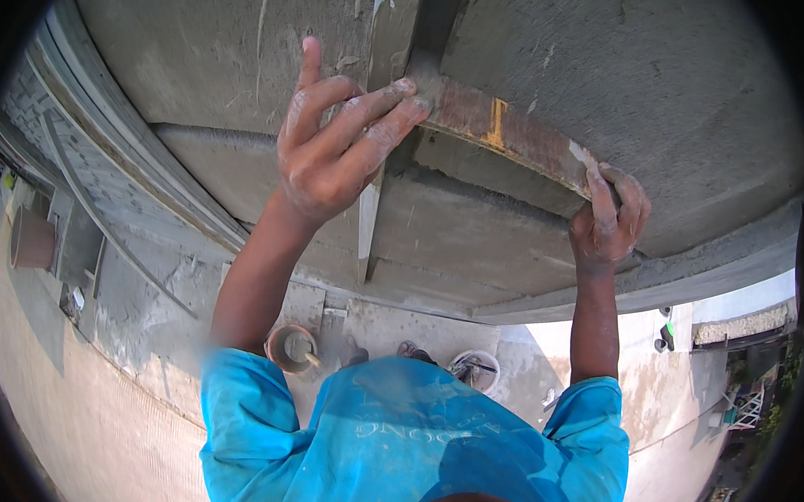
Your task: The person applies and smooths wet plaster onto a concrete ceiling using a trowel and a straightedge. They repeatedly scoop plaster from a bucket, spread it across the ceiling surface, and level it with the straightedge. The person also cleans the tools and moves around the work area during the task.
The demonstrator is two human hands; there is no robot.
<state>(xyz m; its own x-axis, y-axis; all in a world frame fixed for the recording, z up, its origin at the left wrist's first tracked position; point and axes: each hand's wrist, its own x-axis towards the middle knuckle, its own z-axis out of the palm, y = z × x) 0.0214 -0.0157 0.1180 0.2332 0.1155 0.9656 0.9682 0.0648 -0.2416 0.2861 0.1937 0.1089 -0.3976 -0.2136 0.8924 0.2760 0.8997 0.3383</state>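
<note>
A short brown wooden batten with a yellow mark and cement smears lies across the grey plastered wall, over a horizontal groove. My left hand, dusted with cement, pinches the batten's left end with its fingertips, the little finger sticking up. At the other end my right hand wraps its fingers round the batten; its thumb is partly hidden. Beside my left fingertips a pale upright strip runs along a vertical groove. Both arms reach up from blue sleeves.
Below the wall stand a bucket with a handled tool in it and a white bucket holding tools. A brown tub is at far left, near a long curved-looking pole. The wall's bottom ledge juts out above my feet.
</note>
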